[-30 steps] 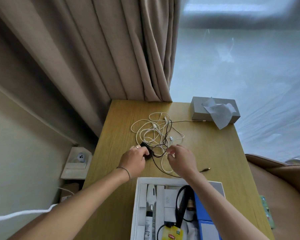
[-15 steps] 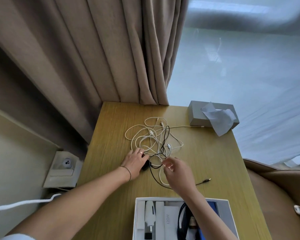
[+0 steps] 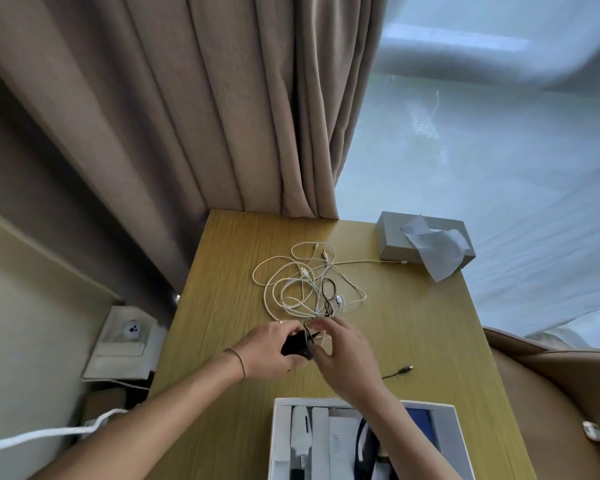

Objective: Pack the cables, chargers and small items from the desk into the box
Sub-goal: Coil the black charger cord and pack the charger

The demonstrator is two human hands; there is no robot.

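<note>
A tangle of white cables (image 3: 302, 285) lies in the middle of the wooden desk (image 3: 413, 323). My left hand (image 3: 271, 351) grips a small black charger (image 3: 297, 346) just in front of the tangle. My right hand (image 3: 343, 355) pinches the thin black cable (image 3: 328, 299) that runs from the charger into the white tangle. The black cable's plug end (image 3: 404, 370) lies on the desk to the right. The open white box (image 3: 281, 441) sits at the near edge, holding several white items and a dark strap.
A grey tissue box (image 3: 395, 245) stands at the far right corner of the desk. Beige curtains hang behind the desk. A brown chair (image 3: 551, 393) is to the right. A low shelf with a small white device (image 3: 132, 329) is on the left.
My left hand has lifted the black charger off the desk and drawn it toward me. My right hand has closed on the black cable beside it. The view has tilted upward.
</note>
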